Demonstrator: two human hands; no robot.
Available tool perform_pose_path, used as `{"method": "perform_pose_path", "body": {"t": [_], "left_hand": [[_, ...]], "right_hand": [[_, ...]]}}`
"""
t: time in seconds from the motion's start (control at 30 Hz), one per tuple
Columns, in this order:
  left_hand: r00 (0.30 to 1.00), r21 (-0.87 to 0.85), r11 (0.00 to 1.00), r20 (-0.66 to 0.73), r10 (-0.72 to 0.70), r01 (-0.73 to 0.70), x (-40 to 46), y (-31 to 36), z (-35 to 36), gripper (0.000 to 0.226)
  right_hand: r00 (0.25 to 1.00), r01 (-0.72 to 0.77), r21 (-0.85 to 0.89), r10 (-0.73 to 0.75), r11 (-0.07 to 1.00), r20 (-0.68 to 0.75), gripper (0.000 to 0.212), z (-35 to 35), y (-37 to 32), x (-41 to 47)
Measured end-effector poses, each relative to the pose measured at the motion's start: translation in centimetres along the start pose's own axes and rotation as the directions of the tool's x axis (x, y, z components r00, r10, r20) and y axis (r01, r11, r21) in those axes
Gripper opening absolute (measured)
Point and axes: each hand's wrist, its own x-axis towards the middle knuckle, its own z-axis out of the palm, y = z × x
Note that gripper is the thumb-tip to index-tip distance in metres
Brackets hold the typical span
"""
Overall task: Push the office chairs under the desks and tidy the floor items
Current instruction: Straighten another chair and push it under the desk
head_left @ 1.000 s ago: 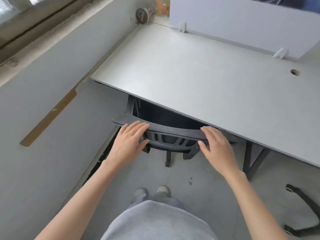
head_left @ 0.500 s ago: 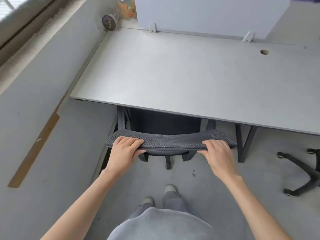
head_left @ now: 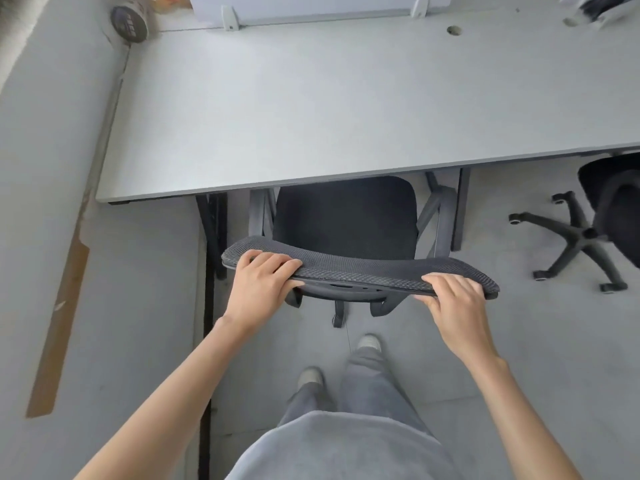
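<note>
Smooth grey desk point(head_left: 311, 109), black mesh chair back point(head_left: 360, 268) at its near edge, left hand point(head_left: 259, 285) and right hand point(head_left: 453, 303) curled over the curved top rim, gripping it.

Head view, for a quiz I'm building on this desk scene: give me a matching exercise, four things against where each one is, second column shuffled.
Things:
1. left hand
2. right hand
3. round tin
4. second chair

Places:
A. far left corner of the desk
B. on the floor, right of the held chair
C. gripping the backrest at its left end
D. gripping the backrest at its right end

Pairs: 1-C, 2-D, 3-A, 4-B
</note>
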Motion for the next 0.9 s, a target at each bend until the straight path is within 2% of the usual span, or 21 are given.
{"method": "perform_pose_path", "body": {"t": [0.17, 0.3, 0.4, 0.5, 0.73, 0.9], "left_hand": [[0.999, -0.017, 1.000, -0.029, -0.014, 0.014, 0.8, 3.3, 0.6, 0.037], [0.997, 0.016, 0.997, -0.013, -0.073, 0.074, 1.7, 6.1, 1.1, 0.034], [0.994, 0.017, 0.994, -0.012, -0.107, 0.107, 2.1, 8.5, 1.5, 0.042], [0.989, 0.018, 0.989, -0.014, -0.145, 0.146, 2.1, 10.0, 1.8, 0.047], [0.978, 0.015, 0.978, -0.032, -0.208, 0.208, 1.8, 11.5, 2.3, 0.037], [0.968, 0.007, 0.970, -0.055, -0.244, 0.244, 2.0, 13.9, 2.5, 0.045]], "right_hand": [[1.000, 0.011, 0.017, -0.011, 1.000, -0.016, 0.042, -1.4, 3.2, -0.1], [0.998, 0.049, 0.035, -0.050, 0.998, 0.030, 0.044, -2.7, 6.5, 1.7], [0.996, 0.072, 0.026, -0.073, 0.997, 0.046, 0.045, -3.1, 8.8, 2.2], [0.994, 0.093, 0.026, -0.094, 0.995, 0.048, 0.045, -3.1, 9.9, 2.2], [0.981, 0.188, 0.065, -0.190, 0.980, 0.026, 0.040, -2.6, 12.1, 2.5], [0.977, 0.208, 0.081, -0.212, 0.975, 0.040, 0.043, -3.4, 14.0, 3.4]]}}
